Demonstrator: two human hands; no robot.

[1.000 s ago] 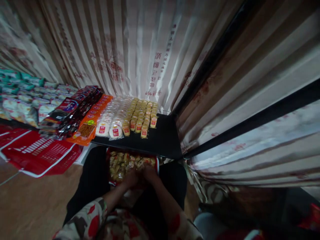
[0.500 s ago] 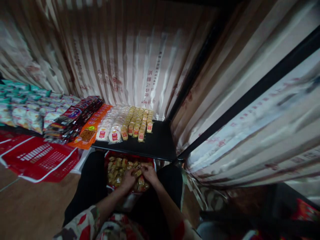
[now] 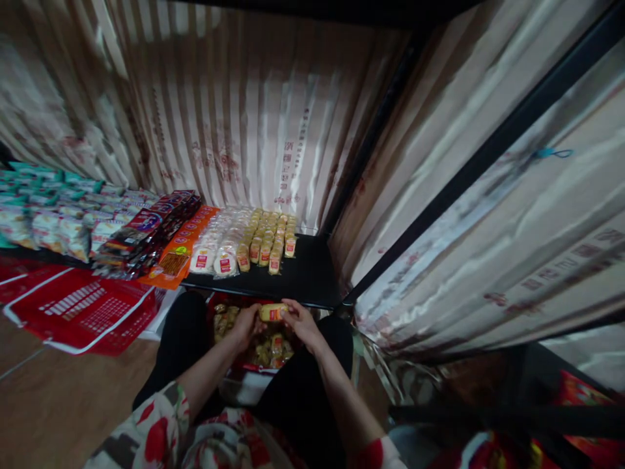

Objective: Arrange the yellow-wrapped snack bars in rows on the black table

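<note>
Between my fingers is a yellow wrapped snack pack (image 3: 272, 312) with a red label, held level above a red basket (image 3: 258, 369) between my knees. My left hand (image 3: 248, 324) is closed on the pack's left end, and my right hand (image 3: 299, 320) pinches its right end. Beneath them, several more yellow snack packs (image 3: 273, 350) lie loose in the basket, partly hidden by my hands. On the black shelf (image 3: 312, 273) just beyond stand rows of matching yellow packs (image 3: 266, 251).
Left along the shelf are white round-cake packs (image 3: 215, 257), orange snack bags (image 3: 176, 257), dark bags (image 3: 146, 228) and green-and-white bags (image 3: 53, 208). A red shopping basket (image 3: 88, 309) sits on the floor at left. A black metal post (image 3: 371, 143) and pleated curtains (image 3: 234, 130) enclose the shelf.
Both hands have come up out of the loose packs, lifting one yellow snack pack toward the shelf edge. The view has shifted slightly.
</note>
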